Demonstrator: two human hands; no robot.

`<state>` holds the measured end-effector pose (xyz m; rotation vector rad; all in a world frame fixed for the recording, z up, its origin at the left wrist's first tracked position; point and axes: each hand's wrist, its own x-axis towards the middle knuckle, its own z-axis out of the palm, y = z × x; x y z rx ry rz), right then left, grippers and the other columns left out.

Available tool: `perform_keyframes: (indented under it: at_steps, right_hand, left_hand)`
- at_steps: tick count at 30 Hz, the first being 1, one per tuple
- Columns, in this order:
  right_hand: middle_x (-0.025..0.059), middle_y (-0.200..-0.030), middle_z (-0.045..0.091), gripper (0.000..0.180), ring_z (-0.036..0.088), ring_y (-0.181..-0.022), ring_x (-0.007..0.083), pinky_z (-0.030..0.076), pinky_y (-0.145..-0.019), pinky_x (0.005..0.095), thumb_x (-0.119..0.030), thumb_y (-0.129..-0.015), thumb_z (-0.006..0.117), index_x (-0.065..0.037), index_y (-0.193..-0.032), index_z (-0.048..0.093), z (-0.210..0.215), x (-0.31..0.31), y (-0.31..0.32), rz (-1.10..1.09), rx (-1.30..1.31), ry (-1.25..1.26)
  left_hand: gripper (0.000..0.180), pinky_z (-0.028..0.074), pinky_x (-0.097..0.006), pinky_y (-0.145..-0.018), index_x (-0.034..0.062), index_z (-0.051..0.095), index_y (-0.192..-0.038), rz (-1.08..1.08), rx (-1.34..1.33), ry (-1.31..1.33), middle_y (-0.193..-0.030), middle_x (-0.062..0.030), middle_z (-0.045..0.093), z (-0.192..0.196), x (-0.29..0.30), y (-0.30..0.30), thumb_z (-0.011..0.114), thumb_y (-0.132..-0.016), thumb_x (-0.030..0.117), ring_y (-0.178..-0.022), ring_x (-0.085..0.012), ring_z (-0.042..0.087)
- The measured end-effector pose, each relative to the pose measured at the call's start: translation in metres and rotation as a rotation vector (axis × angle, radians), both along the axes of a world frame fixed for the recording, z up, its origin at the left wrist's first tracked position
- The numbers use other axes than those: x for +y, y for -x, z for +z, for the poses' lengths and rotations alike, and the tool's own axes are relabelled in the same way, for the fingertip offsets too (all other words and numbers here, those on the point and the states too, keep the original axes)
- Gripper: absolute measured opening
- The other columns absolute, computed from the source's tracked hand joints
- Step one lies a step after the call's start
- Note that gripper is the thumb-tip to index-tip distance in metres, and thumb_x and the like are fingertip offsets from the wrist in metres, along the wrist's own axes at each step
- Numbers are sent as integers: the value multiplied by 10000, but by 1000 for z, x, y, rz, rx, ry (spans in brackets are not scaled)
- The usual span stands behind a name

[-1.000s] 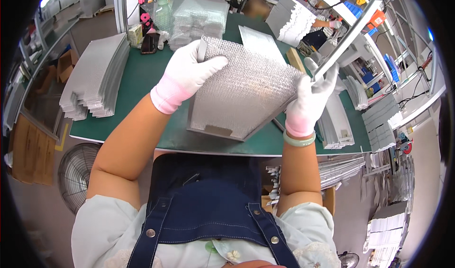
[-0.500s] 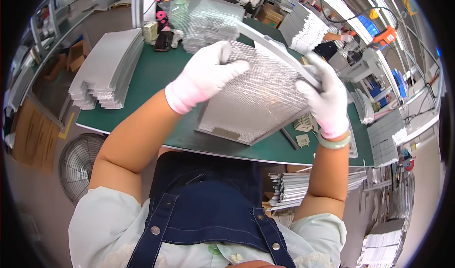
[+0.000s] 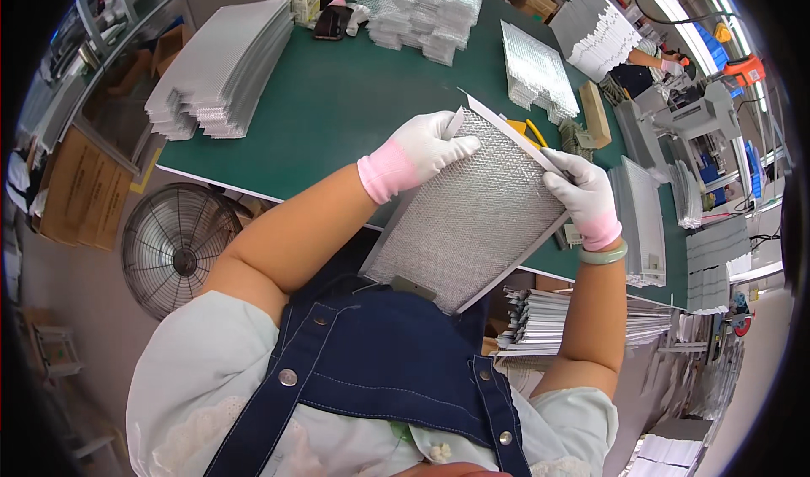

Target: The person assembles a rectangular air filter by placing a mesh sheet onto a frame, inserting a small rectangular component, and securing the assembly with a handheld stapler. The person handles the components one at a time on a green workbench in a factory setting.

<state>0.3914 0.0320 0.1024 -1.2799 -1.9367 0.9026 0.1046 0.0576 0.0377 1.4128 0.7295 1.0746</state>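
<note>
Head view: panel (image 3: 477, 211), edges (image 3: 515, 262) in both hands (image 3: 426, 146) (image 3: 584, 192); tabletop (image 3: 363, 89) beyond

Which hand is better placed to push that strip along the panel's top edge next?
Probably the right hand: it's at the strip's right end, thumb in front. The left hand is busy gripping the panel by its upper left corner.
</note>
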Motion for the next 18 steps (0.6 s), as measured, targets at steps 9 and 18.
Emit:
perform_keyframes:
  at_steps: [9, 18]
  right_hand:
    - [80, -1141, 706, 374, 636, -1011, 107, 490, -926, 251, -13, -906, 689, 48, -1271, 634, -10, -9, -13, -90, 131, -3]
    - [57, -1074, 714, 346, 635, -957, 91, 491, -877, 236, -27, -898, 708, 18, -1238, 671, -14, -16, -21, -144, 84, -89]
  left_hand:
    - [394, 547, -317, -860, -14, 663, -1178, 623, 192, -683, -1071, -147, 695, 11, 17, -21, 758, -826, 134, -970, -238, 703]
    - [293, 533, -303, -849, -1, 681, -1133, 568, 296, -778, -1000, -131, 706, 14, 13, -31, 720, -853, 79, -920, -215, 687]
